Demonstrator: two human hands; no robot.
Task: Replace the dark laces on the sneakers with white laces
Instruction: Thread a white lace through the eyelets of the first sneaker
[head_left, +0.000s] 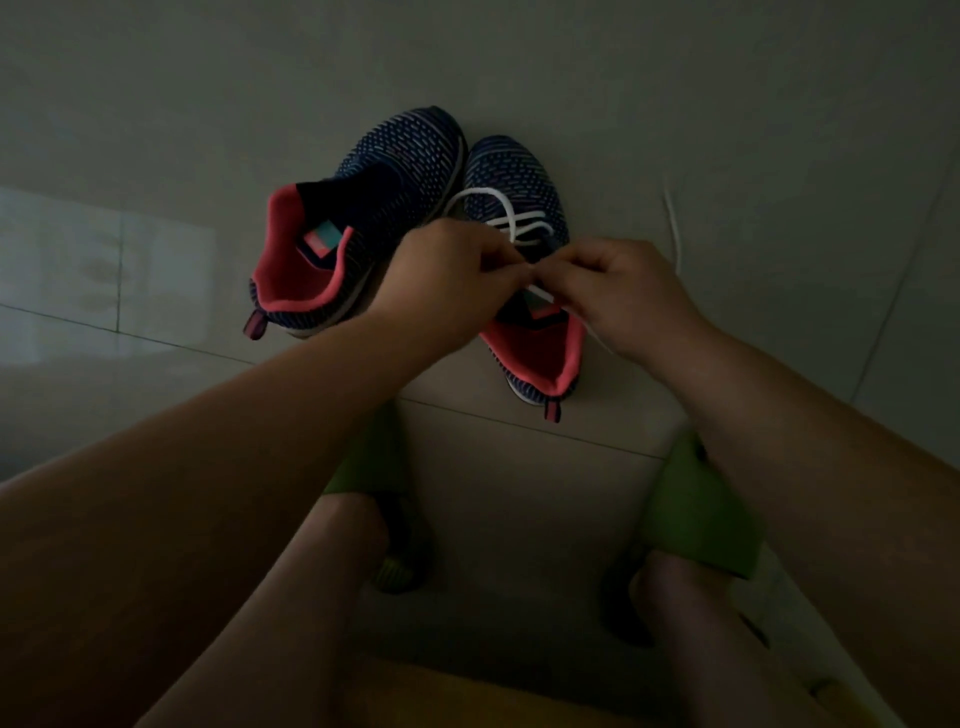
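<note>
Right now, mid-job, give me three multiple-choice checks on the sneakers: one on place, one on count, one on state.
1. Which sneaker carries the white lace?
A. the left sneaker
B. the right sneaker
C. both

2. How many sneakers lie on the floor?
A. one
B. two
C. three

3. What are the hands doing?
A. resting flat on the floor
B. both pinching the white lace
C. lifting a sneaker

Key:
1 B: white crossings show only on the right sneaker; the left sneaker shows none.
2 B: a pair lies side by side.
3 B: the left hand and right hand meet over the right sneaker, fingers closed on the lace.
</note>
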